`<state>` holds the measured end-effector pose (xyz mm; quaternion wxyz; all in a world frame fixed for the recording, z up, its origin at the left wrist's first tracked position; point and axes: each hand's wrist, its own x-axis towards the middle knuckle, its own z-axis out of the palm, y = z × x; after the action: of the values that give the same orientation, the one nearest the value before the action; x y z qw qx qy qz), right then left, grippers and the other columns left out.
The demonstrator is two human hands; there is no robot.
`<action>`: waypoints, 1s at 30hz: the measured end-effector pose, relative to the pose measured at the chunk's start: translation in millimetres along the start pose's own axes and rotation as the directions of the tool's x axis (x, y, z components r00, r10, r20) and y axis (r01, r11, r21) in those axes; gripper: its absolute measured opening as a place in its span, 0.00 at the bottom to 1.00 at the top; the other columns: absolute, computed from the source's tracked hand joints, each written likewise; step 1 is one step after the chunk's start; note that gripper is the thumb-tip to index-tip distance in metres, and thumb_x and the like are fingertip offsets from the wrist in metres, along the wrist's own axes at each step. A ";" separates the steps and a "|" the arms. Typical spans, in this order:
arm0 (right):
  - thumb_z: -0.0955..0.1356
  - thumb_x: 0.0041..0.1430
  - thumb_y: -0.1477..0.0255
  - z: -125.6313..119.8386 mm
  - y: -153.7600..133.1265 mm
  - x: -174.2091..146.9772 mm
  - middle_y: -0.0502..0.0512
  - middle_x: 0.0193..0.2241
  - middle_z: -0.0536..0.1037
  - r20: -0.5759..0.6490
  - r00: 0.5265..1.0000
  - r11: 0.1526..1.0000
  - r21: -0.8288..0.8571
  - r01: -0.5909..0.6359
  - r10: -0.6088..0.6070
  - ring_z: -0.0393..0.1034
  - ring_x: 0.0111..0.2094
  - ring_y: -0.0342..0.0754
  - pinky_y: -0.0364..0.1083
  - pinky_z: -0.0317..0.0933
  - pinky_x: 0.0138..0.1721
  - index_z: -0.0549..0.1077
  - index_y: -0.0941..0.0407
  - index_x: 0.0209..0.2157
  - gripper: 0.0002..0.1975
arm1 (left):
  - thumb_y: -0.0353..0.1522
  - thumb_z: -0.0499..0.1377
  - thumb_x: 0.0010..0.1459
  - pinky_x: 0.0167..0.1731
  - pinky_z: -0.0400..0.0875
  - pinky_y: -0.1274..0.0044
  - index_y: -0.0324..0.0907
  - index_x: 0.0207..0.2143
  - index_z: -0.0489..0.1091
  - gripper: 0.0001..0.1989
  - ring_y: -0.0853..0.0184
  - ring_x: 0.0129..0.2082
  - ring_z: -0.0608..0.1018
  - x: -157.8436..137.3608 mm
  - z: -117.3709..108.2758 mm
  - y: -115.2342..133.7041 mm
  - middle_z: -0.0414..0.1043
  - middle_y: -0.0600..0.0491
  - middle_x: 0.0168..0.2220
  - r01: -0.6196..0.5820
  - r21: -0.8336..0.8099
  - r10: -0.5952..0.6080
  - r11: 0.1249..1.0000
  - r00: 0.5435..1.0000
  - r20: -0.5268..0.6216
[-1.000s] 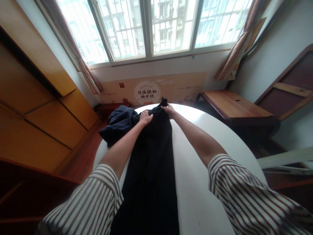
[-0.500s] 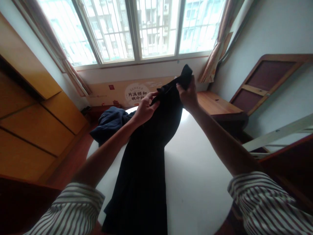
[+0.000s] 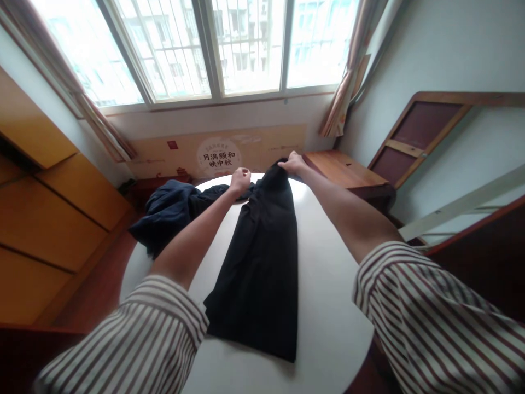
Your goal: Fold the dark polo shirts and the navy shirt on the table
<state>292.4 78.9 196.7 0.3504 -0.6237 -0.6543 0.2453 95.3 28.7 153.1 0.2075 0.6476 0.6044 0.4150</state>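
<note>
Black trousers [image 3: 266, 257], folded lengthwise, lie along the white table [image 3: 328, 284] with the wide hem towards me. At their far end, my right hand [image 3: 294, 163] pinches the top corner between thumb and fingers, slightly raised. My left hand [image 3: 240, 181] is just left of that far end, its fingers curled closed. Dark cloth shows beneath it, but whether any is between its fingertips is hidden. A crumpled navy garment [image 3: 170, 210] lies to the left of my left forearm, partly overhanging the table's edge.
A wooden cabinet top [image 3: 342, 169] stands behind the table at the right. Yellow-brown cupboards [image 3: 53, 230] line the left side, and a printed panel [image 3: 159, 145] is under the barred window [image 3: 246, 49]. A wood-framed panel [image 3: 422, 128] leans at the right wall.
Both hands have lowered the far end of the trousers towards the table, and the hands are farther apart. The trousers lie flatter, with their near hem now in sight. The view has shifted slightly.
</note>
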 end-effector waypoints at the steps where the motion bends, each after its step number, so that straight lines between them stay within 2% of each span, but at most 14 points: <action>1: 0.71 0.56 0.76 5.9 10.5 -17.0 0.67 0.41 0.75 0.022 0.999 0.992 -0.121 0.028 -0.026 0.69 0.50 0.60 0.52 0.62 0.52 0.71 0.64 0.42 0.11 | 0.28 0.57 0.64 0.47 0.69 0.71 0.34 0.40 0.69 0.05 0.62 0.41 0.77 -21.5 -4.3 -9.9 0.74 0.46 0.37 -0.038 0.039 0.036 0.999 0.998 0.051; 3: 0.70 0.58 0.76 14.0 30.1 -60.4 0.67 0.42 0.76 0.095 0.990 0.961 -0.247 0.126 -0.105 0.70 0.49 0.59 0.52 0.62 0.52 0.72 0.63 0.39 0.08 | 0.29 0.59 0.61 0.46 0.69 0.70 0.37 0.36 0.71 0.03 0.62 0.38 0.76 -74.6 -19.2 -28.4 0.74 0.48 0.35 -0.094 0.104 0.080 0.990 0.988 0.133; 6: 0.71 0.58 0.71 18.0 55.8 -152.2 0.62 0.42 0.77 0.230 0.949 0.940 -0.214 0.267 -0.217 0.72 0.45 0.57 0.52 0.65 0.51 0.75 0.56 0.38 0.06 | 0.34 0.59 0.62 0.45 0.69 0.68 0.40 0.31 0.71 0.08 0.60 0.35 0.76 -168.0 -48.1 -50.8 0.73 0.49 0.31 -0.130 0.187 0.088 0.974 0.973 0.215; 9: 0.69 0.60 0.61 18.1 77.0 -262.4 0.58 0.46 0.77 0.367 0.858 0.896 -0.119 0.427 -0.360 0.73 0.46 0.55 0.51 0.68 0.50 0.77 0.45 0.40 0.08 | 0.44 0.54 0.64 0.46 0.69 0.67 0.41 0.36 0.72 0.16 0.59 0.39 0.75 -250.9 -69.6 -65.6 0.72 0.48 0.37 -0.183 0.338 0.087 0.923 0.956 0.282; 12: 0.72 0.55 0.58 24.0 88.1 -355.3 0.57 0.54 0.73 0.419 0.808 0.872 -0.072 0.483 -0.413 0.69 0.55 0.55 0.55 0.66 0.56 0.74 0.39 0.53 0.22 | 0.48 0.59 0.58 0.46 0.70 0.66 0.40 0.39 0.72 0.20 0.57 0.42 0.75 -299.0 -77.5 -73.8 0.70 0.46 0.40 -0.189 0.380 0.083 0.906 0.957 0.278; 14: 0.75 0.52 0.61 33.2 89.4 -394.1 0.60 0.60 0.68 0.430 0.783 0.840 -0.095 0.534 -0.449 0.63 0.61 0.59 0.60 0.63 0.59 0.69 0.46 0.59 0.33 | 0.45 0.59 0.59 0.45 0.70 0.66 0.41 0.36 0.72 0.16 0.57 0.41 0.75 -310.3 -77.9 -77.1 0.70 0.46 0.39 -0.193 0.376 0.101 0.906 0.963 0.249; 15: 0.75 0.52 0.64 38.9 88.9 -406.2 0.63 0.62 0.66 0.417 0.775 0.817 -0.120 0.564 -0.474 0.61 0.62 0.61 0.62 0.62 0.59 0.68 0.51 0.61 0.34 | 0.43 0.57 0.61 0.44 0.70 0.67 0.41 0.35 0.71 0.14 0.58 0.40 0.75 -311.4 -77.7 -78.3 0.70 0.47 0.37 -0.186 0.369 0.098 0.911 0.965 0.244; 17: 0.72 0.54 0.73 50.1 87.5 -418.9 0.69 0.61 0.66 0.368 0.763 0.762 -0.185 0.620 -0.531 0.61 0.62 0.63 0.62 0.64 0.58 0.68 0.61 0.59 0.30 | 0.40 0.52 0.64 0.40 0.69 0.70 0.42 0.32 0.69 0.13 0.60 0.36 0.75 -308.7 -78.4 -80.4 0.71 0.48 0.33 -0.144 0.334 0.054 0.931 0.963 0.263; 21: 0.63 0.56 0.87 58.6 86.3 -423.1 0.67 0.50 0.76 0.288 0.684 0.642 -0.237 0.729 -0.670 0.69 0.55 0.58 0.55 0.70 0.54 0.73 0.65 0.50 0.20 | 0.46 0.49 0.63 0.27 0.64 0.76 0.43 0.28 0.63 0.19 0.66 0.23 0.72 -302.3 -88.5 -85.6 0.67 0.54 0.23 0.109 0.167 -0.159 0.980 0.931 0.328; 23: 0.60 0.56 0.88 52.1 86.1 -425.3 0.65 0.45 0.78 0.254 0.637 0.592 -0.238 0.770 -0.728 0.71 0.53 0.55 0.53 0.71 0.53 0.73 0.65 0.48 0.20 | 0.52 0.50 0.60 0.21 0.60 0.78 0.43 0.26 0.61 0.22 0.69 0.18 0.67 -306.0 -96.3 -88.7 0.61 0.58 0.18 0.264 0.062 -0.267 0.962 0.879 0.396; 25: 0.59 0.58 0.88 40.4 86.6 -430.1 0.65 0.43 0.78 0.234 0.610 0.566 -0.230 0.792 -0.757 0.72 0.52 0.54 0.52 0.72 0.52 0.73 0.65 0.48 0.20 | 0.55 0.51 0.55 0.18 0.58 0.79 0.43 0.27 0.62 0.25 0.70 0.16 0.64 -316.2 -102.7 -90.8 0.59 0.60 0.17 0.390 -0.002 -0.334 0.921 0.791 0.512; 27: 0.58 0.58 0.88 27.6 89.4 -437.0 0.63 0.42 0.79 0.243 0.599 0.561 -0.209 0.801 -0.763 0.72 0.51 0.53 0.51 0.71 0.53 0.73 0.64 0.47 0.20 | 0.56 0.53 0.53 0.18 0.58 0.79 0.41 0.30 0.64 0.26 0.71 0.16 0.65 -331.1 -106.2 -90.4 0.61 0.60 0.19 0.453 0.002 -0.359 0.891 0.703 0.614; 28: 0.58 0.58 0.88 21.9 92.1 -440.9 0.63 0.42 0.79 0.254 0.597 0.563 -0.199 0.802 -0.761 0.72 0.51 0.52 0.50 0.71 0.53 0.73 0.64 0.47 0.20 | 0.55 0.54 0.53 0.18 0.59 0.79 0.41 0.31 0.65 0.25 0.70 0.17 0.66 -339.3 -107.2 -89.0 0.63 0.59 0.21 0.450 0.026 -0.361 0.893 0.679 0.640; 30: 0.58 0.58 0.88 12.5 99.4 -448.5 0.63 0.42 0.79 0.285 0.588 0.555 -0.194 0.809 -0.757 0.72 0.51 0.51 0.50 0.71 0.53 0.74 0.64 0.46 0.20 | 0.53 0.55 0.55 0.20 0.58 0.79 0.40 0.29 0.65 0.23 0.70 0.19 0.68 -353.7 -108.6 -84.2 0.65 0.57 0.23 0.358 0.113 -0.347 0.927 0.701 0.623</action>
<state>336.3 -352.7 44.9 0.2661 -0.2887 -0.9196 0.0111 -15.2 -319.0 48.6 0.4794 0.6195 0.6078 0.1304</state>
